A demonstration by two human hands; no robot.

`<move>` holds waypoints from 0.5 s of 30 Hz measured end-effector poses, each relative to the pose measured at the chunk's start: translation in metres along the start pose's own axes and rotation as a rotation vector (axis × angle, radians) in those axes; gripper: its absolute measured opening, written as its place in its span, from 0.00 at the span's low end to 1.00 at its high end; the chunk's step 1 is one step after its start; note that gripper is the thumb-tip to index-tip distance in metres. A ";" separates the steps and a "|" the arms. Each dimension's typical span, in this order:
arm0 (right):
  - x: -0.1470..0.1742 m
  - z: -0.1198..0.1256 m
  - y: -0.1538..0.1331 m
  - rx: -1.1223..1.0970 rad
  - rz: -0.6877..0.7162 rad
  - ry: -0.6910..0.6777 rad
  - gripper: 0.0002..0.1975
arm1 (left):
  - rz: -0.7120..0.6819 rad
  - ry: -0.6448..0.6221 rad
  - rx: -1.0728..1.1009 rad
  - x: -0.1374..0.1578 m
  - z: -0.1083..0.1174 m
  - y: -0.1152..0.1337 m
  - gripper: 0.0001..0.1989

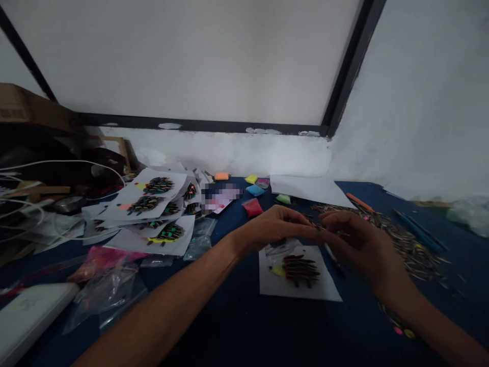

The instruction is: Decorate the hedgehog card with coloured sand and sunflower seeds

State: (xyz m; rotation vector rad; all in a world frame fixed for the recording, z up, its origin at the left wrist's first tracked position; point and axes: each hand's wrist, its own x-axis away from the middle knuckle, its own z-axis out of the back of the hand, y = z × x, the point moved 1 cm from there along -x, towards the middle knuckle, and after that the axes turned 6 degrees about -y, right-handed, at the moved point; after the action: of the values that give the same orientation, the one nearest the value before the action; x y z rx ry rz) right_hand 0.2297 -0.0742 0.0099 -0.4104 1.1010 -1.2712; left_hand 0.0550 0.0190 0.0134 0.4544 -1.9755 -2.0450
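My left hand (280, 224) and my right hand (355, 244) meet above the table, the fingertips of both closed in a pinch. Something small and thin sits between them, too blurred to make out. Just below lies a white paper sheet (271, 284) bearing a hedgehog figure (300, 270), with a yellow-green clay head and dark spines that look like sunflower seeds. A clear plastic bag (284, 250) rests at the sheet's upper edge. Beside my right hand spreads a pile of striped sunflower seeds (407, 250). A dark pen-like tool (334, 260) lies partly under that hand.
Stacked papers with similar hedgehogs (153, 199) lie at the left, near a phone (225, 199). Coloured clay packets, including a red one (252, 208), stand farther back. Blue tweezers-like tools (420, 232) and an orange stick (361, 202) are at the right; a white box (36, 316) sits front left.
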 end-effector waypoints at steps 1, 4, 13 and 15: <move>0.000 0.000 -0.001 -0.027 -0.015 0.004 0.17 | 0.002 0.015 0.018 0.000 0.000 0.000 0.13; 0.000 0.000 -0.002 -0.010 0.002 0.005 0.15 | 0.024 0.055 0.064 -0.001 -0.002 -0.001 0.14; 0.003 -0.006 -0.007 0.081 0.141 0.021 0.03 | 0.001 0.013 0.114 -0.003 -0.008 -0.006 0.19; 0.003 -0.004 -0.010 0.044 0.087 0.046 0.03 | 0.012 0.072 0.109 -0.005 -0.006 -0.007 0.21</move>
State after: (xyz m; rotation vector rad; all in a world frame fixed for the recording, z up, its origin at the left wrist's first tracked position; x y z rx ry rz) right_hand 0.2205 -0.0786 0.0148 -0.2985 1.1164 -1.2306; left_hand 0.0623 0.0156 0.0070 0.5301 -2.0482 -1.8930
